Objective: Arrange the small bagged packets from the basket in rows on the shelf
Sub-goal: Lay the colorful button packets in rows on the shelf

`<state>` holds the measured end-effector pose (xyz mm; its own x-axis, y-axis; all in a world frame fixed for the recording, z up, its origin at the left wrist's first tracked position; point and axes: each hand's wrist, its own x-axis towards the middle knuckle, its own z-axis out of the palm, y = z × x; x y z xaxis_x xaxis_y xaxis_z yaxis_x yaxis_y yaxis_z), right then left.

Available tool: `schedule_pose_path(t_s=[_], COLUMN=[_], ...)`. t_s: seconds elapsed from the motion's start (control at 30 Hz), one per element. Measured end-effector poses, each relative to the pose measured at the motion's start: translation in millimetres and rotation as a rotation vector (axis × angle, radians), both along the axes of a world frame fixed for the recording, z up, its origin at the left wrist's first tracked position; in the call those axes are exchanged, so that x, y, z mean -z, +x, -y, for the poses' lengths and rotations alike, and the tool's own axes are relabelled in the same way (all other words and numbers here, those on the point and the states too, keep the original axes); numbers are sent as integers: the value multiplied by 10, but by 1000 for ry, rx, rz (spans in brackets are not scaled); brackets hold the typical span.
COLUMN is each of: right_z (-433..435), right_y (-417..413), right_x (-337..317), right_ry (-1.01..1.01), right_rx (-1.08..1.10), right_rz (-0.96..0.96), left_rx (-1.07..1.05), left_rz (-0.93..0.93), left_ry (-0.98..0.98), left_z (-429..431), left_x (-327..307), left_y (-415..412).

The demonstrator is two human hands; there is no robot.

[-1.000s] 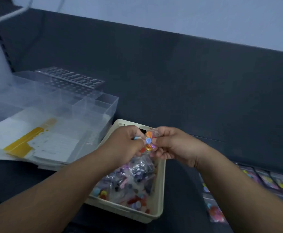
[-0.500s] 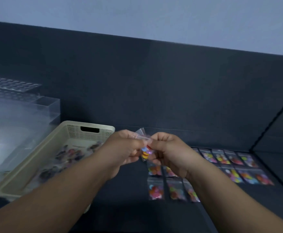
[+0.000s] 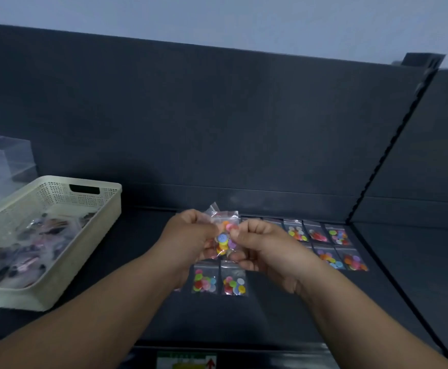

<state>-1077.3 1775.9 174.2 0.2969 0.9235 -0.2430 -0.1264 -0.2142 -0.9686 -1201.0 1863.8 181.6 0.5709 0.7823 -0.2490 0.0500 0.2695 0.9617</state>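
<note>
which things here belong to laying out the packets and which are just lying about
Part of the job:
held packet, pinched by left hand and right hand
basket with loose packets
rows of packets on the shelf

Just lying about:
clear plastic box left of the basket
label at the shelf front

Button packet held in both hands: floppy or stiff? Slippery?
Probably floppy: the packet is thin clear film, top corner crumpled, pinched between left hand and right hand. Likely light; loose buttons inside may shift. Glossy film could slip.
</note>
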Motion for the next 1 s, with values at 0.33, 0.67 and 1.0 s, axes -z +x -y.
schedule_pose_path(t_s=[0.33, 0.67, 1.0], right_z=[388, 425, 331], right_y=[506, 642, 663], right_x=[295, 670, 770], right_ry=[-133, -354, -272], right_rx=[168, 151, 123], right_rz=[164, 489, 767], left_rx=[-36, -63, -62], left_rz=[-128, -220, -203], left_ry=[-142, -14, -51], left_z=[186, 131, 164], left_x=[267, 395, 417], left_y=[284, 325, 346])
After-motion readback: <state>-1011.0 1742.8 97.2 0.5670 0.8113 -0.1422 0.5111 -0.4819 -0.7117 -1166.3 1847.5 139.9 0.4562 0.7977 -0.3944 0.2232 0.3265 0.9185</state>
